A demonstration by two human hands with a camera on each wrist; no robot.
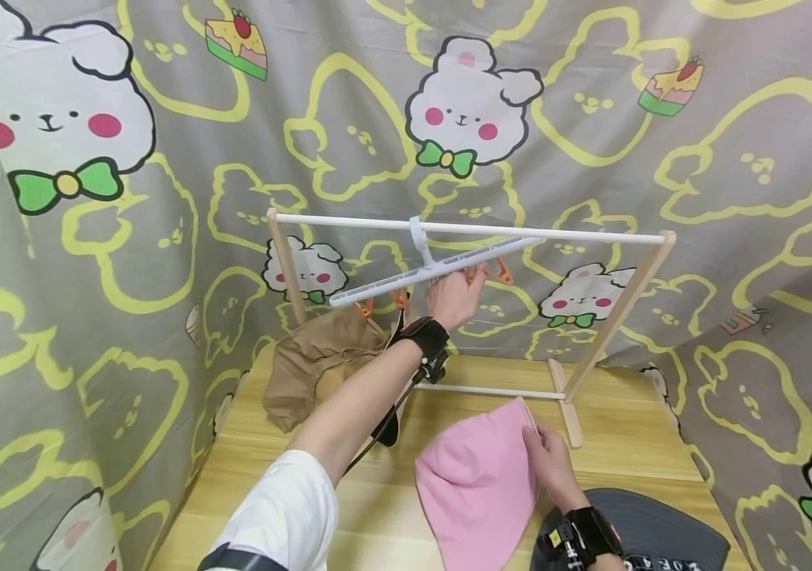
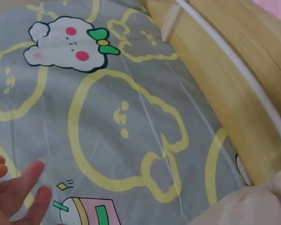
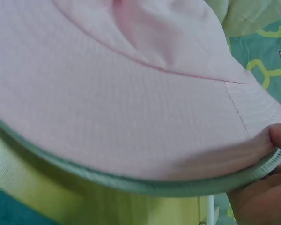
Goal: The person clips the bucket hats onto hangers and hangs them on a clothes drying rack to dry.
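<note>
A light grey hanger (image 1: 384, 284) hangs by its hook from the rack's white top rod, tilted up to the right, with orange clips along it. My left hand (image 1: 456, 300) is under its middle, pinching an orange clip (image 1: 469, 274). In the left wrist view, its fingers (image 2: 35, 173) show beside a bit of orange at the edge. My right hand (image 1: 552, 464) pinches the brim of a pink bucket hat (image 1: 480, 484), thumb on one side. In the right wrist view, the brim has a greenish edge. A brown hat (image 1: 327, 341) hangs below the left clips, partly behind my left forearm.
The wooden rack (image 1: 616, 317) stands on a wood-grain table (image 1: 370, 507), its low white rod (image 1: 492, 391) crossing between the legs. A dark cap (image 1: 663, 523) lies at the front right, partly under my right wrist. Patterned grey cloth (image 1: 370, 95) surrounds the table at the back and sides.
</note>
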